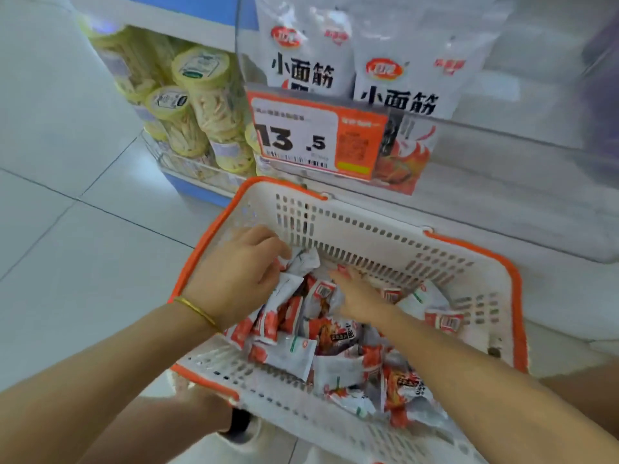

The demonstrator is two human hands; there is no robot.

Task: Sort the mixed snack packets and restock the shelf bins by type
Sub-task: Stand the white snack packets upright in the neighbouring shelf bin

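- Down in the basket (368, 226), white with an orange rim, lies a loose heap of snack packets (335, 356). They are small sachets, some mostly red-orange with dark print, others pale grey-white with a green mark.
- The left hand (241, 272) is over the basket's far left corner. Its fingers are curled round a bunch of pale packets (294, 276) (at least two, perhaps more, since the fingers hide the rest), at the far edge of the heap.
- A thin gold bracelet (197, 311) sits on the left wrist.
- The right hand (358, 296) reaches into the middle of the heap. Its fingers are straight and slightly spread, lying flat on the packets and gripping nothing.
- Just behind the basket stands the shelf, where a clear-fronted bin (502, 135) holds two large white bags (398, 82) printed with bold black characters.
- An orange-and-white price tag (318, 139) reading 13.5 is fixed to the bin's front edge.
- To the left of the bin, yellow-lidded tubs (201, 105) of pale stick snacks are stacked on a blue shelf unit.
- Pale floor tiles (67, 229) fill the left side of the view.
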